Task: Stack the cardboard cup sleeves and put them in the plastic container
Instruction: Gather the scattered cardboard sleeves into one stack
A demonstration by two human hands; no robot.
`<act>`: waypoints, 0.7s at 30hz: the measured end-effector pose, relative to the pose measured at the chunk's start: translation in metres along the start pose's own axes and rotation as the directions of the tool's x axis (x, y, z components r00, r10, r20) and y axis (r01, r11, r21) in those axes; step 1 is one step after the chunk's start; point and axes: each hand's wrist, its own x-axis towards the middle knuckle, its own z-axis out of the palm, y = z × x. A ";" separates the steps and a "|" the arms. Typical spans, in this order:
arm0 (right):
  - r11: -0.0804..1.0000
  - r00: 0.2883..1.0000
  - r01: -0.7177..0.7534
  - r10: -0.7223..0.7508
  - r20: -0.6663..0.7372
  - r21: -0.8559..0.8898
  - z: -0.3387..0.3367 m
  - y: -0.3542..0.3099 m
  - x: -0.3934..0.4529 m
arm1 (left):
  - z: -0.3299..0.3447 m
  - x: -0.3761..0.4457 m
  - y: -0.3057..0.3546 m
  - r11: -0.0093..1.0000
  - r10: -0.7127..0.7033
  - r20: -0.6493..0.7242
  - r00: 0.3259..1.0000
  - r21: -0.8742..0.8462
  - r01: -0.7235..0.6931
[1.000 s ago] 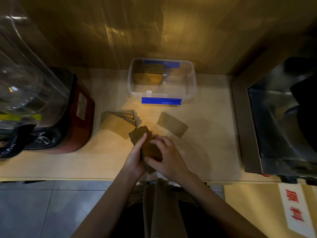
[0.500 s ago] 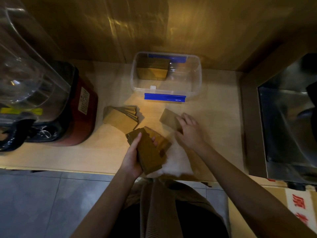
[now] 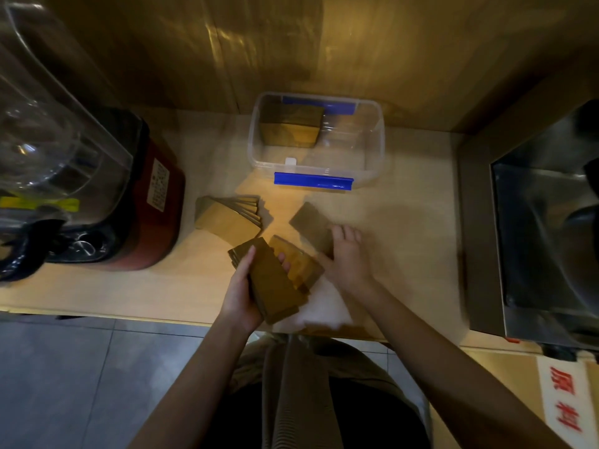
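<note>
My left hand (image 3: 241, 294) grips a thick stack of brown cardboard sleeves (image 3: 274, 285) near the counter's front edge. A few sleeves (image 3: 299, 265) lean beside that stack on its right. My right hand (image 3: 345, 257) lies flat on a single loose sleeve (image 3: 311, 223) on the counter, fingers over its near end. A fanned pile of sleeves (image 3: 227, 215) rests to the left. The clear plastic container (image 3: 372, 147) with blue clips stands at the back, with a stack of sleeves (image 3: 290, 126) in its left end.
A red blender base with a clear jar (image 3: 97, 176) stands at the left. A steel sink (image 3: 534, 241) borders the counter on the right. A wooden wall rises behind the container. White paper (image 3: 324, 311) lies under my hands.
My right hand left the held stack and moved right onto the single loose sleeve. My left hand keeps hold of the stack, now tilted up.
</note>
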 end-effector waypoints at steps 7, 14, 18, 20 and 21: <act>0.990 0.985 0.140 -0.140 0.104 0.004 0.034 -0.025 -0.033 | -0.011 -0.006 0.004 0.999 0.046 -0.003 0.999 0.005 -0.046; 0.968 0.981 0.175 -0.157 0.112 -0.178 0.041 -0.023 -0.035 | -0.019 -0.011 0.006 0.999 0.044 -0.024 0.999 -0.007 -0.044; 0.973 0.982 0.151 -0.127 0.140 -0.174 0.037 -0.023 -0.032 | -0.021 -0.014 0.007 0.999 0.047 0.011 0.999 -0.026 -0.047; 0.988 0.988 0.101 -0.087 0.126 -0.114 0.027 -0.024 -0.028 | -0.020 -0.014 0.008 0.999 0.043 0.019 0.999 -0.034 -0.042; 0.997 0.994 0.063 -0.058 0.097 -0.048 0.020 -0.027 -0.027 | -0.020 -0.014 0.009 0.998 0.040 0.018 0.999 -0.038 -0.039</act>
